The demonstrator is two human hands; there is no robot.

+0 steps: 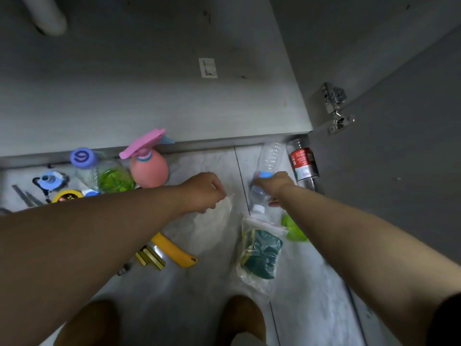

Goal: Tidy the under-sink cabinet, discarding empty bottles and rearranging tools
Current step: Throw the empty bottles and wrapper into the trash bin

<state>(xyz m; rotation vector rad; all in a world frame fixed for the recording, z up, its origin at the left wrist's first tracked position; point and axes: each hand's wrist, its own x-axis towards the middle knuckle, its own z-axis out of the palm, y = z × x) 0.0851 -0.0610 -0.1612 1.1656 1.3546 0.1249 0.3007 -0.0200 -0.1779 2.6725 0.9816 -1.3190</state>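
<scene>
Pale floor tiles [204,295] ran up to the bare grey cabinet [149,96]. Fingers of the right hand [274,186] were wrapped round the capped end of a clear, ribbed plastic bottle with a blue cap [270,156] low over the tiles — empty, so likely bound for the bin. The left hand [203,191] was curled; whether it pinched anything I couldn't tell. Further out stood a red-labelled empty cola bottle [303,166] and a pink spray bottle [149,168] — seemingly sorted apart.

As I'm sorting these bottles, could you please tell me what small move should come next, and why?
Probably lift the clear bottle off the floor to discard it: the right hand grips it beside its blue cap, and it looks empty.
</scene>
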